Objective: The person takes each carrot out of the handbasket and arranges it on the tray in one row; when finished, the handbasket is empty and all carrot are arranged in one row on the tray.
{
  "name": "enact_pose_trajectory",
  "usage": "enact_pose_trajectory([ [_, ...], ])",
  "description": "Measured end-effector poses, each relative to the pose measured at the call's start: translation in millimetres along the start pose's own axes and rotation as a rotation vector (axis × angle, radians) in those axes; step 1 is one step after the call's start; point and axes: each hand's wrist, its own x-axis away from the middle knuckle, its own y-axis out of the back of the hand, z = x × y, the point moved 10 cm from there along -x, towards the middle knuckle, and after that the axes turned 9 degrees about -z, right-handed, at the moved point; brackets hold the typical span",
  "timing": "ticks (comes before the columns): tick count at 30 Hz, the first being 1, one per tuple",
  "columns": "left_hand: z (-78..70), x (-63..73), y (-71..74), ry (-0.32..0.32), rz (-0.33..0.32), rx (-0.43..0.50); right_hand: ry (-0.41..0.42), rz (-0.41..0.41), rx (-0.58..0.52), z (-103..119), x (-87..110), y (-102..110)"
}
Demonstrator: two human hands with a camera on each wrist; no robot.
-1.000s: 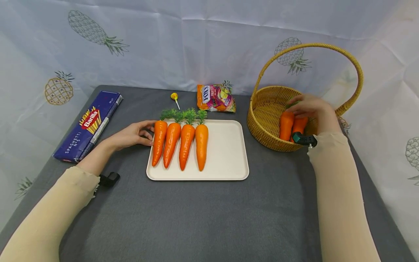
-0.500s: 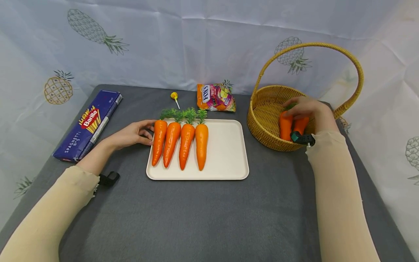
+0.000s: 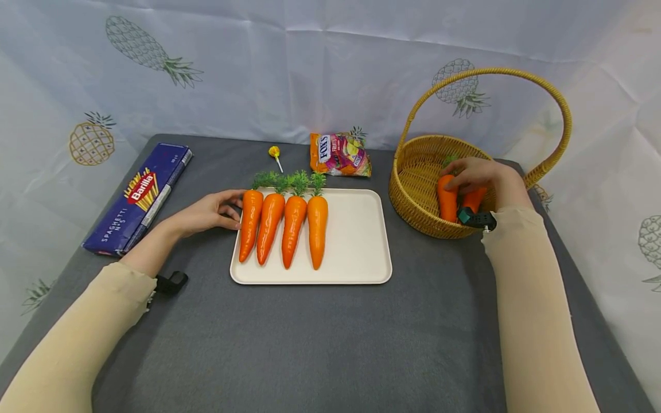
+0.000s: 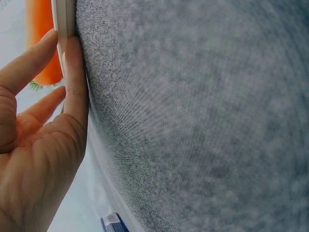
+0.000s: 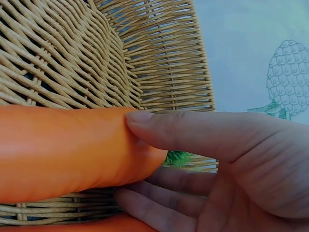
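In the head view, my left hand (image 3: 210, 213) is at the left edge of a cream tray (image 3: 356, 246). The left wrist view shows its thumb and fingertips holding the tray's rim (image 4: 65, 19), low over the cloth. Several orange carrots (image 3: 317, 229) with green tops lie side by side on the tray. My right hand (image 3: 477, 172) reaches into a wicker basket (image 3: 413, 201). It grips a carrot (image 5: 72, 150) near its leafy end, thumb on one side and fingers curled under the other. A second carrot (image 3: 474, 198) lies beside it, partly hidden by the hand.
A blue spaghetti box (image 3: 139, 198) lies at the left, near the left forearm. Behind the tray are a yellow lollipop (image 3: 275, 152) and a candy bag (image 3: 341, 154). The basket's tall handle (image 3: 496, 71) arches over the right hand. A pineapple-print curtain (image 3: 248, 69) hangs behind the table.
My right hand has moved slightly left inside the basket and closed its fingers on the carrot's top; that carrot has shifted slightly left. The left hand and the tray stay in place.
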Motion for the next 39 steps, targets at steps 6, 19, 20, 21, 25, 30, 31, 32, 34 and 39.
enact_pose_trajectory([
  [6,0.0,-0.1,-0.4,-0.001,0.000,0.005,-0.004,0.012,-0.008,1.1,1.6,-1.5],
  [19,-0.5,0.9,-0.9,-0.006,-0.007,0.005,0.001,-0.026,-0.090,6.5,3.6,-0.1],
  [20,-1.0,1.1,-0.9,-0.007,-0.007,0.003,-0.001,-0.028,-0.102,6.6,3.4,0.1],
  [21,-1.0,1.1,-0.9,-0.007,-0.008,0.002,-0.001,-0.026,-0.108,6.6,3.4,0.1],
  [25,-1.4,1.1,-0.9,-0.009,-0.006,0.003,0.006,-0.023,-0.131,7.9,3.3,0.5],
  [30,-0.3,1.6,-0.8,-0.004,-0.003,0.007,0.024,-0.065,-0.133,12.3,3.0,5.4],
  [31,-0.3,1.6,-1.0,-0.005,-0.001,0.009,0.025,-0.079,-0.134,13.3,3.3,7.3],
  [32,-0.1,1.6,-1.0,-0.004,0.000,0.010,0.027,-0.094,-0.133,14.1,3.2,9.6],
  [34,-0.1,1.4,-1.0,-0.005,0.000,0.013,0.023,-0.122,-0.143,16.1,4.1,14.5],
  [39,-0.8,1.0,-0.8,-0.007,-0.001,0.015,0.033,-0.162,-0.173,23.6,10.6,26.7],
])
